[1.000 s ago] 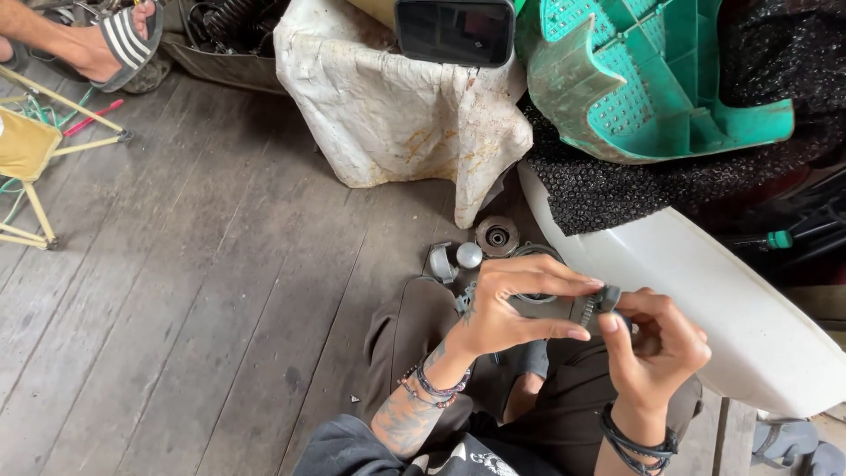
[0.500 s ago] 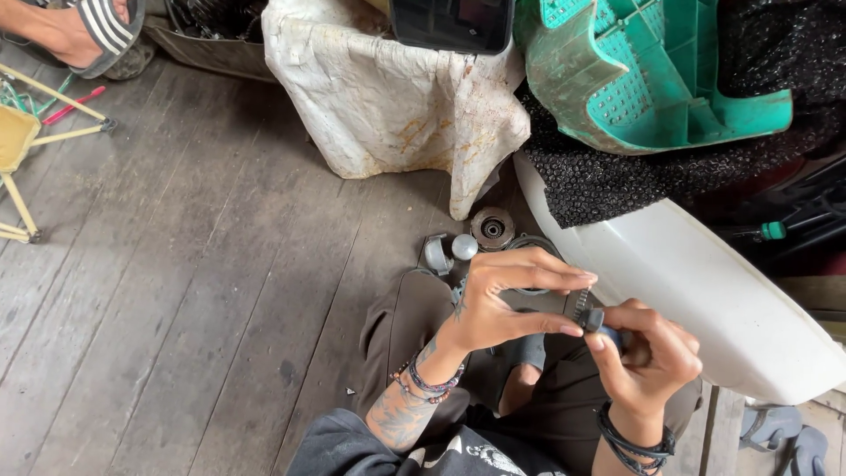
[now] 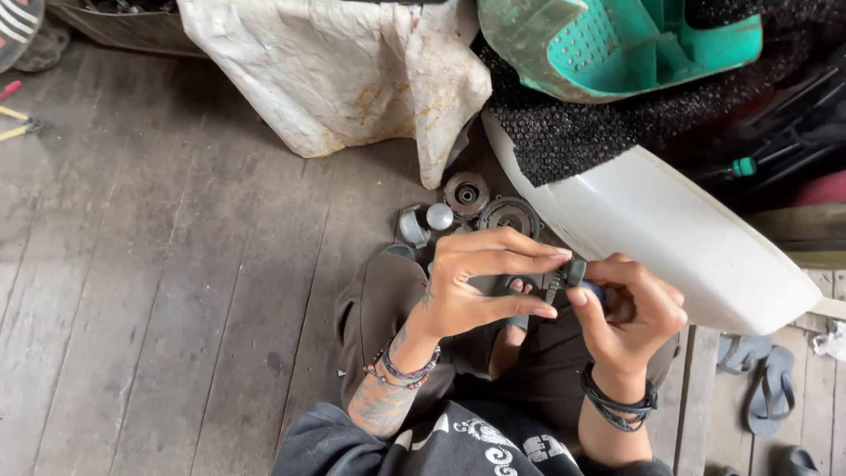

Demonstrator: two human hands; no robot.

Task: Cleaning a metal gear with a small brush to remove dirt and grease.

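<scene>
My left hand [image 3: 480, 282] and my right hand [image 3: 630, 308] meet in front of my lap, both gripping a small dark toothed metal part [image 3: 564, 278]. The left fingers pinch its left side and the right thumb and fingers close around its right side. Much of the part is hidden by my fingers. On the wooden floor just beyond my hands lie several round metal parts: a rusty disc [image 3: 466, 194], a dark ring-shaped piece [image 3: 508, 214], a pale round knob [image 3: 439, 216] and a grey cap [image 3: 411, 226].
A white curved plastic panel [image 3: 670, 238] lies to the right. Behind it are a green plastic body piece [image 3: 617, 44] on black mesh cloth [image 3: 573, 132] and a stained white cloth [image 3: 344, 79]. Sandals [image 3: 758, 379] lie at the lower right.
The view has shifted so the scene sits lower and closer. My hands have stayed together on the small part, with the fingers adjusting slightly around it.
</scene>
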